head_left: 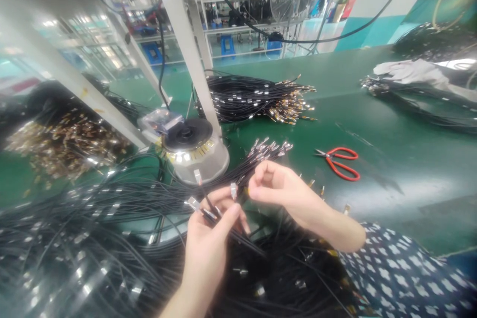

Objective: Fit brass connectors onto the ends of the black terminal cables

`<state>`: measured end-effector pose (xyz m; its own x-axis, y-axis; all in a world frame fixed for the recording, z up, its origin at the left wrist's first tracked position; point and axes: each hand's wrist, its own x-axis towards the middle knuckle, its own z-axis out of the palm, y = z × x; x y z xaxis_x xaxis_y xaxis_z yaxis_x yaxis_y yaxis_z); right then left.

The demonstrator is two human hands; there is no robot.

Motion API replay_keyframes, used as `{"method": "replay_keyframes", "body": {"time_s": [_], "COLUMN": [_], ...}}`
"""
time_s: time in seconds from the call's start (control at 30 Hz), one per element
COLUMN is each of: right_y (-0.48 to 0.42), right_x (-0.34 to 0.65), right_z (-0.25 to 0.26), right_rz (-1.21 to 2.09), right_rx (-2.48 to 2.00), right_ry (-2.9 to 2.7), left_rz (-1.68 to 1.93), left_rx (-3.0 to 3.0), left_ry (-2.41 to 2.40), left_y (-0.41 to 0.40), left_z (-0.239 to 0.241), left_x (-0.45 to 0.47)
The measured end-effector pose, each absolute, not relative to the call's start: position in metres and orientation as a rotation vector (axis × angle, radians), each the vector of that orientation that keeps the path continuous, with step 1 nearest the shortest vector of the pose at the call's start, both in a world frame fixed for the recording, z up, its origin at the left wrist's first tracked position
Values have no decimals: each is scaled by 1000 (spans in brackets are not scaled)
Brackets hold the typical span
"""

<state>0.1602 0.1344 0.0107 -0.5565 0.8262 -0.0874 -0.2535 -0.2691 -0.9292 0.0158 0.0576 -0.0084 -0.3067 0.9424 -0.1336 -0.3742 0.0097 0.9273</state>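
Note:
My left hand (210, 236), palm turned up, is closed around several black cables. Their flat silver connectors (194, 203) stick up past the fingers. A single silver connector (233, 190) stands upright near the left fingertips. Just to the right, my right hand (283, 189) is closed in a pinch; a tiny yellowish bit shows at its fingertips, too small to name. Behind the hands lies a bundle of black cables with silver ends (266, 151). A loose mass of black cables (122, 228) spreads below and to the left.
A round grey device with a black top (201, 161) stands behind the left hand. Red-handled scissors (343, 169) lie on the green table (372, 109). Further back is a cable bundle with gold tips (290, 109). A slanted white post (190, 35) rises at the back. White cloth (421, 74) lies right.

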Motion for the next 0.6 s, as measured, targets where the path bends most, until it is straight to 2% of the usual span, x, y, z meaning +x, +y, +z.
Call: {"method": "replay_keyframes", "body": {"time_s": [0.6], "right_y": [141], "right_x": [154], "right_z": [15], "right_rz": [1826], "right_rx": [-722], "right_ry": [-1522], "left_rz": [1491], "left_rx": [820], "left_ry": [1153], "left_y": [56], "left_z": [-14], "left_x": [11]}}
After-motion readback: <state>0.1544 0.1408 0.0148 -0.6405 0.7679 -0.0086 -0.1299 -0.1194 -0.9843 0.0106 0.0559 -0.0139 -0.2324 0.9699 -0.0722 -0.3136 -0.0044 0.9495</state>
